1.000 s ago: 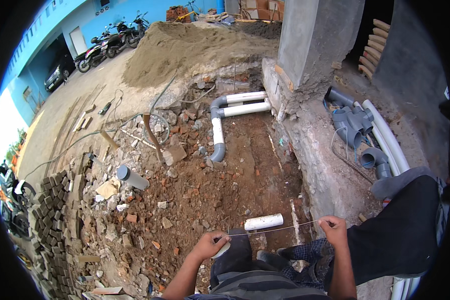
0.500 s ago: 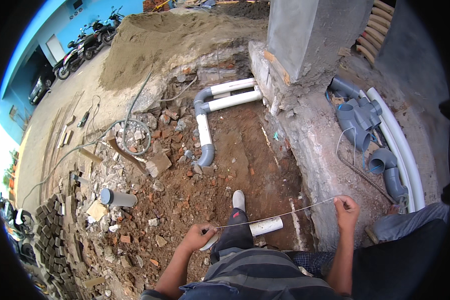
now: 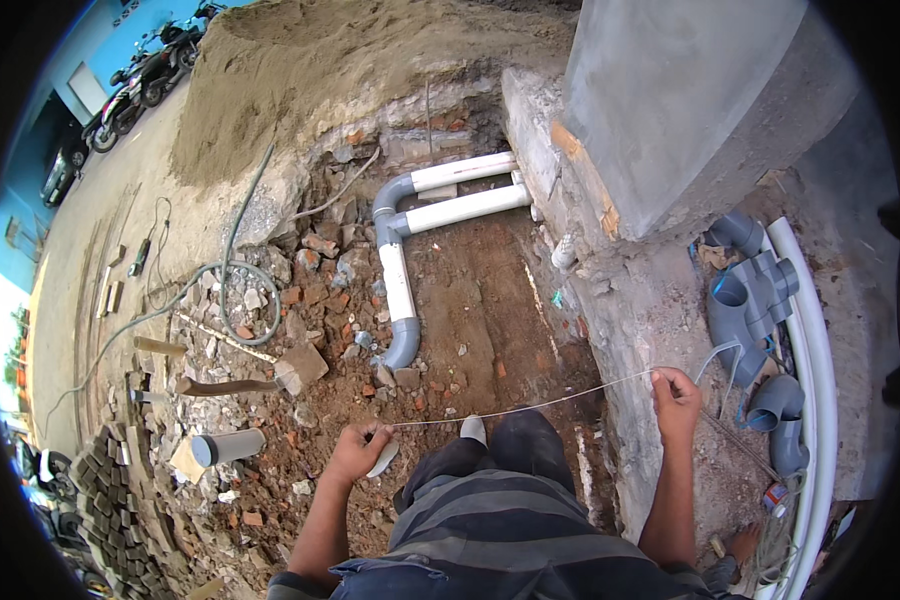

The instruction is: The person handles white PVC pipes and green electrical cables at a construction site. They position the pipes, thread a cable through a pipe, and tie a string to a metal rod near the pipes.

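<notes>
A thin pale string (image 3: 530, 407) stretches between my two hands, nearly straight with a slight sag. My left hand (image 3: 358, 452) pinches its left end between thumb and fingers, over the rubble. Higher up, my right hand (image 3: 676, 402) is closed on the other end, beside the concrete ledge (image 3: 625, 330). Beyond the string, a white pipe run (image 3: 398, 280) with grey elbows (image 3: 403, 343) lies in the dirt trench and reaches the base of the pillar. My legs stand below the string.
Left lie a wooden-handled tool (image 3: 225, 387), a capped pipe stub (image 3: 228, 446), a hose (image 3: 222, 300) and stacked paving blocks (image 3: 105, 510). Grey fittings (image 3: 735, 310) and long white pipes (image 3: 815, 400) lie right, near another person's foot (image 3: 745, 545). A sand heap (image 3: 300, 80) and pillar (image 3: 670, 110) stand ahead.
My view has shifted forward. Both hands keep the string stretched; the left has moved left and up in view. My legs now cover the short white pipe. The other person has mostly left view.
</notes>
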Demonstrator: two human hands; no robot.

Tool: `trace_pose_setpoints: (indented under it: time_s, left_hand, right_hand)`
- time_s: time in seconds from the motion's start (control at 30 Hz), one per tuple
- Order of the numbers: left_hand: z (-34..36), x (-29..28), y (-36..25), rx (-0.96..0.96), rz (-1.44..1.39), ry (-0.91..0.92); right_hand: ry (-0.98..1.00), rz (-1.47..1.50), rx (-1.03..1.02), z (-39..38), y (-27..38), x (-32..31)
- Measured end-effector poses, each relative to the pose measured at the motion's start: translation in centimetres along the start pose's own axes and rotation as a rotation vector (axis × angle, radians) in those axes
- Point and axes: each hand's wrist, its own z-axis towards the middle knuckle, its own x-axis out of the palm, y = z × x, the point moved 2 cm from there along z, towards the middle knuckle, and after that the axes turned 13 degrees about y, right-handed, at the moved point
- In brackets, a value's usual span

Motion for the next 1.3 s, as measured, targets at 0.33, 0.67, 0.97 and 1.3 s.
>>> trace_pose_setpoints:
  time_s: [0.33, 0.67, 0.97, 1.3]
  left_hand:
    - [10.3, -7.0, -4.3, -0.064, 0.041, -0.150]
    - [24.8, -12.3, -12.6, -0.033, 0.135, -0.214]
    - [33.4, -16.9, -16.7, -0.005, 0.120, -0.230]
    - [48.6, -25.7, -20.8, 0.120, 0.189, -0.091]
  right_hand:
    - [0.386, 0.150, 0.004, 12.9, -2.4, 12.7]
    - [0.630, 0.780, 0.129, 33.0, 6.4, 23.3]
    - [0.569, 0.386, -0.026, 42.9, 10.2, 25.8]
    - [0.285, 0.129, 0.053, 52.9, 8.9, 29.9]
